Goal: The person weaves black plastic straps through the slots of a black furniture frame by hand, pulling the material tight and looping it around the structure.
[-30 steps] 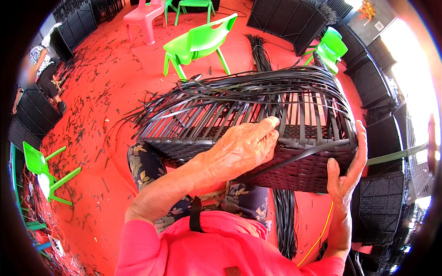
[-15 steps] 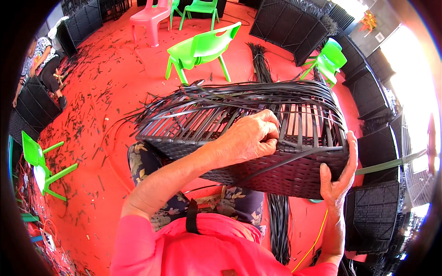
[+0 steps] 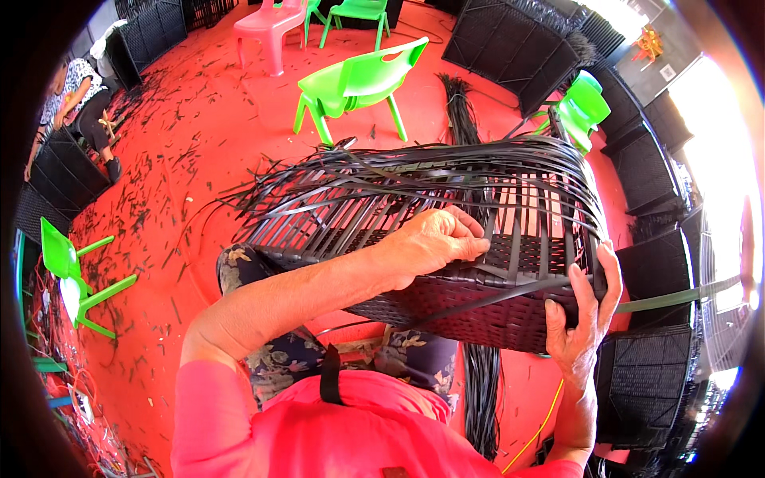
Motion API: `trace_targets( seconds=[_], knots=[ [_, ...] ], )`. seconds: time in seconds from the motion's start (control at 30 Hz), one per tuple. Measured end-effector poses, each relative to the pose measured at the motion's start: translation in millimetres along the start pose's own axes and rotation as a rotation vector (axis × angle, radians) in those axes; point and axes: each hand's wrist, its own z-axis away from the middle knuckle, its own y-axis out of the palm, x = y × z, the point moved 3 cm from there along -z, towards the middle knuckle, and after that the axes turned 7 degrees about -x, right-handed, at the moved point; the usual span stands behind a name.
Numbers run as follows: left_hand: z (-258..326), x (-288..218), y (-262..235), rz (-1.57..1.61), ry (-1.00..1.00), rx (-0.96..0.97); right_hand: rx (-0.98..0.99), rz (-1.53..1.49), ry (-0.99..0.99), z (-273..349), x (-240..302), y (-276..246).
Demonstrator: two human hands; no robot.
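Observation:
A half-woven black basket [image 3: 494,307] of flat plastic strips lies across my lap, its solid woven side toward me. Loose strip ends [image 3: 374,167] bunch over its far edge, with open rows of bare strips below them. My left hand [image 3: 442,243] reaches over the near edge, thumb and forefinger pinched on a black strip; what lies inside the pinch is mostly hidden. At the right corner my right hand [image 3: 582,315] grips the basket, thumb on the woven face and fingers by the corner. One long strip [image 3: 510,296] slants across that face.
Green chairs [image 3: 362,84] and a pink stool [image 3: 271,36] stand ahead on the red floor [image 3: 183,263]. Bundles of black strips [image 3: 482,406] lie under and beyond the basket. Stacked black woven panels [image 3: 645,382] line the right. Another person [image 3: 80,103] sits far left among scraps.
My right forefinger has come round from the corner onto the near face. My left fingers have straightened somewhat along the edge strips. The view has shifted slightly, and the basket tilts a little.

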Motion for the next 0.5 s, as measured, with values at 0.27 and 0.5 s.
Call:
trace_targets(
  seconds=[0.27, 0.5],
  knots=[
    [12.1, 1.1, 6.1, 0.178, -0.006, -0.065, 0.017, -0.019, -0.012, -3.7, -1.8, -0.2],
    [14.9, 6.5, 9.9, 0.153, 0.052, -0.050, 0.020, -0.025, 0.010, -1.4, -6.3, 0.2]
  ],
)
